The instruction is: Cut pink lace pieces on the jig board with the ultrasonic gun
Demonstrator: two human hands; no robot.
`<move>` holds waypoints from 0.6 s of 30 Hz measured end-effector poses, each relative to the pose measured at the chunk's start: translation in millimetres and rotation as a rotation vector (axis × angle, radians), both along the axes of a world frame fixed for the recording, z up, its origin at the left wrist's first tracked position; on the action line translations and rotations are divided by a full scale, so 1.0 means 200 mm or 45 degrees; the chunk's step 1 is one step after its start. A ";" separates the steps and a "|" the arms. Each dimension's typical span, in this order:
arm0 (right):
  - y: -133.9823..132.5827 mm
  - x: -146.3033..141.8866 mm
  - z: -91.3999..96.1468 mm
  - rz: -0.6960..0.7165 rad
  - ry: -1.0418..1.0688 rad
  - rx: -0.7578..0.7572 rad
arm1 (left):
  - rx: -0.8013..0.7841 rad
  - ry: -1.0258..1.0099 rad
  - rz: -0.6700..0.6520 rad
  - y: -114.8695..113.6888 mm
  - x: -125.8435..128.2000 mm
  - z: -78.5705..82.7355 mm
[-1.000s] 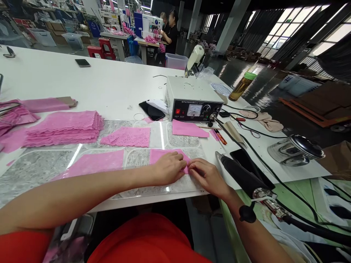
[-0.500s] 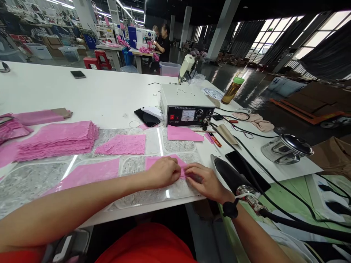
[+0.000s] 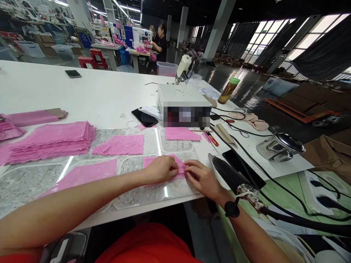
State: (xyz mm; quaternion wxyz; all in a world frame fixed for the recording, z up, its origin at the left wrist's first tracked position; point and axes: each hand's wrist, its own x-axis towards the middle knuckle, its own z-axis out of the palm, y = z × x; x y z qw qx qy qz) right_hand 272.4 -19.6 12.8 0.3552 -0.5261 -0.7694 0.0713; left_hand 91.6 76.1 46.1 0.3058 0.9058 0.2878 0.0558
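Note:
A pink fabric piece (image 3: pixel 181 167) lies on the clear-coated, grey-patterned mat (image 3: pixel 131 170) near the table's front edge. My left hand (image 3: pixel 161 170) rests on it, fingers curled and closed on the fabric. From the right, my right hand (image 3: pixel 201 178) pinches the fabric's right edge between thumb and fingers; the exact fingertip contact is partly hidden. Beyond my hands are a single lace-patterned pink piece (image 3: pixel 120 144) and a plain pink piece (image 3: pixel 182 134). Another flat pink piece (image 3: pixel 90 171) lies partly under my left forearm. A thick stack of pink lace fabric (image 3: pixel 52 142) sits at the left.
Right of my hand lies a black handheld tool (image 3: pixel 229 173) with a thick cable. A white control box (image 3: pixel 183 95) stands behind the mat. Nearby are a phone (image 3: pixel 145 117), an orange cutter (image 3: pixel 212 138), a glass jug (image 3: pixel 279 148) and a bottle (image 3: pixel 228 91). People work at the back.
The view has shifted slightly, so the scene sits a little further left. Both hands stay at the same fabric piece, with hardly any movement.

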 end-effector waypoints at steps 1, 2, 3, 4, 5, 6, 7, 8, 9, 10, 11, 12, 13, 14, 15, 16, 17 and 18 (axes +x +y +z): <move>0.00 0.00 0.00 0.003 0.008 -0.006 | -0.009 -0.004 0.002 0.00 0.00 0.00; 0.00 0.01 0.00 0.006 0.017 -0.011 | -0.017 -0.008 0.003 0.00 0.00 0.00; 0.00 0.01 -0.01 0.009 0.026 -0.015 | -0.025 -0.010 0.005 0.00 0.00 0.00; 0.00 0.02 -0.01 0.013 0.036 -0.018 | -0.031 -0.013 0.007 0.00 0.00 0.00; 0.00 0.02 -0.01 0.016 0.044 -0.020 | -0.038 -0.016 0.009 0.00 0.00 0.00; 0.00 0.02 -0.01 0.018 0.053 -0.024 | -0.044 -0.020 0.011 0.00 0.00 0.00; 0.00 0.03 -0.01 0.017 0.062 -0.029 | -0.049 -0.024 0.012 0.01 0.00 0.00; 0.00 0.03 -0.01 0.015 0.071 -0.034 | -0.054 -0.027 0.013 0.01 0.00 0.00; 0.00 0.03 -0.02 0.010 0.082 -0.039 | -0.058 -0.030 0.015 0.01 0.00 0.00; 0.00 0.03 -0.02 0.003 0.095 -0.046 | -0.062 -0.033 0.017 0.01 0.00 0.00; 0.00 0.03 -0.02 -0.006 0.110 -0.050 | -0.066 -0.034 0.021 0.01 0.00 0.00; 0.00 0.03 -0.02 -0.016 0.125 -0.055 | -0.069 -0.036 0.024 0.01 0.00 0.00; 0.00 0.03 -0.02 -0.025 0.138 -0.058 | -0.073 -0.038 0.028 0.01 0.00 0.00; 0.00 0.03 -0.02 -0.033 0.149 -0.064 | -0.077 -0.040 0.033 0.01 0.00 0.00; 0.00 0.03 -0.02 -0.039 0.158 -0.070 | -0.081 -0.041 0.036 0.01 0.00 0.00; 0.00 0.03 -0.02 -0.044 0.165 -0.075 | -0.086 -0.042 0.036 0.01 0.00 0.01; 0.00 0.03 -0.02 -0.048 0.169 -0.079 | -0.092 -0.044 0.036 0.01 0.00 0.01; 0.00 0.03 -0.02 -0.052 0.170 -0.082 | -0.098 -0.045 0.035 0.01 0.00 0.01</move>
